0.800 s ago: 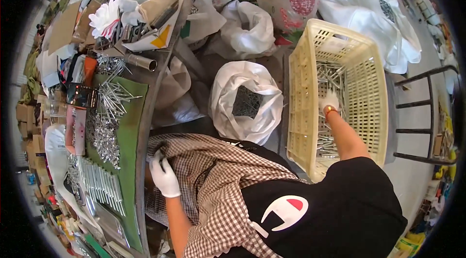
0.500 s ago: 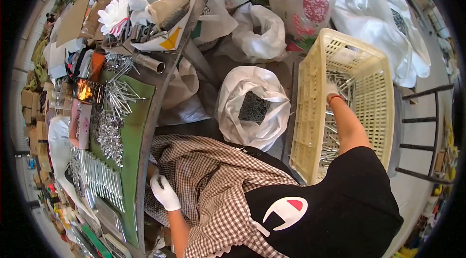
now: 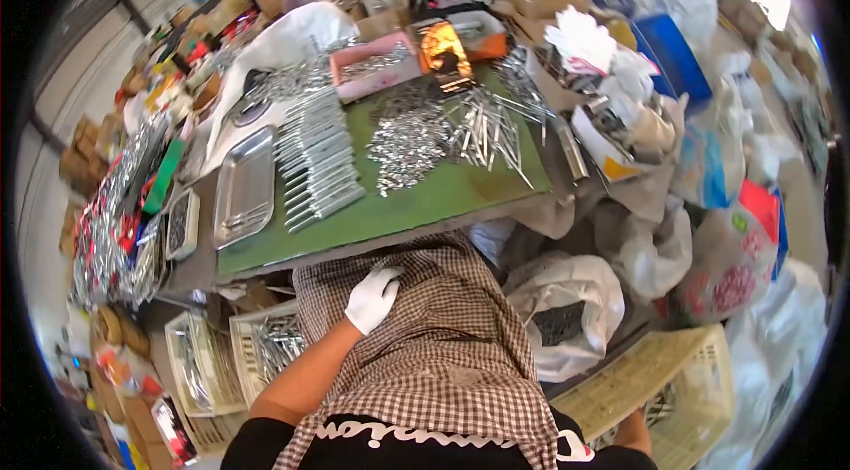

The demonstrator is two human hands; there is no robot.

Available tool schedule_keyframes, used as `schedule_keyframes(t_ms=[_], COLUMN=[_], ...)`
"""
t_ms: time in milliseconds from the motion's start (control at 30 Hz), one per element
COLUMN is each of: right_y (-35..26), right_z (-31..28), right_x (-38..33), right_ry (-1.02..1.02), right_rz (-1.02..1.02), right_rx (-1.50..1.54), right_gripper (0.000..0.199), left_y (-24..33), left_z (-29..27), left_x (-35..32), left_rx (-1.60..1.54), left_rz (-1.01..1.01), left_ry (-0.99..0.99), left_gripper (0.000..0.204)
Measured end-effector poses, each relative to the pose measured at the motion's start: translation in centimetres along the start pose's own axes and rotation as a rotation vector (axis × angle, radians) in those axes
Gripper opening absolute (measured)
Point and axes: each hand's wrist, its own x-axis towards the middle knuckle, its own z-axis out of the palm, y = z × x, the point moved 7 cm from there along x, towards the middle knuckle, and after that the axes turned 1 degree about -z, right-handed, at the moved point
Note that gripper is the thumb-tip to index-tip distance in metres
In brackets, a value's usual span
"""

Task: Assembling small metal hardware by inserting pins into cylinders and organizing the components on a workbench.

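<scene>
My left hand [image 3: 374, 300], in a white glove, lies on the checked apron [image 3: 425, 319] over my lap, fingers loosely extended and holding nothing. At the lower right, my right forearm [image 3: 634, 431] reaches into the cream plastic basket [image 3: 611, 381]. The basket's wall hides that hand and whatever it may touch. Metal parts [image 3: 660, 404] show inside the basket. In front of me, a green mat [image 3: 416, 218] carries a row of metal rods [image 3: 320, 165], a heap of small shiny parts [image 3: 403, 151] and a loose pile of long pins [image 3: 487, 129].
A metal tray [image 3: 245, 182] and a pink box [image 3: 376, 67] of small parts stand on the table. A white sack [image 3: 602, 288] with dark metal pieces sits beside my lap. Crates [image 3: 199, 364] of metal parts are at the lower left, below the table edge.
The view has swung left, bringing the tabletop to the centre and the basket to the lower right corner. My right arm is still in the basket; my left hand still rests on the apron.
</scene>
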Motion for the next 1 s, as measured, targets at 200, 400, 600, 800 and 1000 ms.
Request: schedule_keyframes(t_ms=[200, 400, 600, 800, 1000], right_y=[3.1, 6.6, 9.6, 10.9, 11.5], right_z=[-2.4, -6.1, -11.1, -17.6, -21.5], right_x=[-2.2, -5.8, -11.4, -16.4, -22.4], right_ry=[0.104, 0.233, 0.327, 0.426, 0.569], right_rz=[-0.042, -0.036, -0.014, 0.01, 0.08], right_rx=[-0.006, -0.005, -0.028, -0.057, -0.042], right_gripper=[0.045, 0.043, 0.041, 0.04, 0.039], left_y=[-0.7, -1.6, -2.6, -3.5, -2.0], left_z=[0.0, 0.3, 0.2, 0.7, 0.2], left_x=[-0.4, -0.6, 0.6, 1.9, 2.3], left_rx=[-0.033, -0.093, -0.16, -0.18, -0.288], left_rz=[0.048, 0.035, 0.02, 0.042, 0.074], left_ry=[0.062, 0.132, 0.155, 0.32, 0.38], left_gripper=[0.022, 0.02, 0.018, 0.016, 0.014])
